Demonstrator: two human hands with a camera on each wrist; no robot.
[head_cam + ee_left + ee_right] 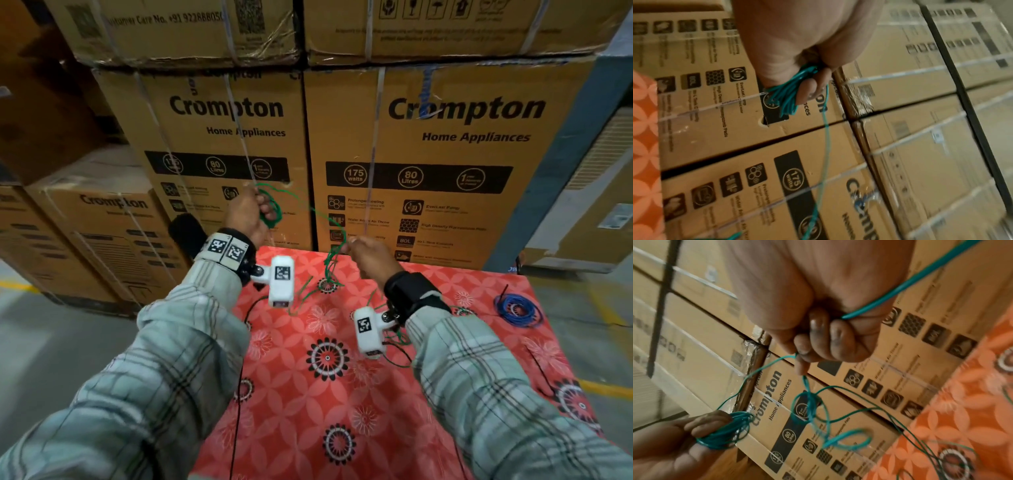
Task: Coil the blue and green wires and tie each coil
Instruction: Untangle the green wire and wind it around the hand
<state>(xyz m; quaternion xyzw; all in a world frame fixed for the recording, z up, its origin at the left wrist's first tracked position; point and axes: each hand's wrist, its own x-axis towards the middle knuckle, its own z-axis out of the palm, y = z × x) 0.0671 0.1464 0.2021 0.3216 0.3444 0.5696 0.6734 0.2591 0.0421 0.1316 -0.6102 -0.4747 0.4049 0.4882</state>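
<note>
My left hand (251, 214) is raised in front of the boxes and grips a small coil of green wire (270, 209); the left wrist view shows the same green coil (785, 95) held between its curled fingers. From the coil a green strand (322, 214) runs down to my right hand (368, 251), which pinches it just above the table's far edge. In the right wrist view the right hand (818, 340) holds the strand, with tangled green loops (812, 410) hanging below. Loose green wire (329, 284) trails onto the red cloth. The blue wire coil (519, 310) lies at the table's right.
The table carries a red floral cloth (325, 394). Stacked cardboard appliance boxes (445, 154) stand right behind it. More boxes (85, 222) sit at the left on the grey floor. A thin black cable (238, 394) hangs along the table's left edge.
</note>
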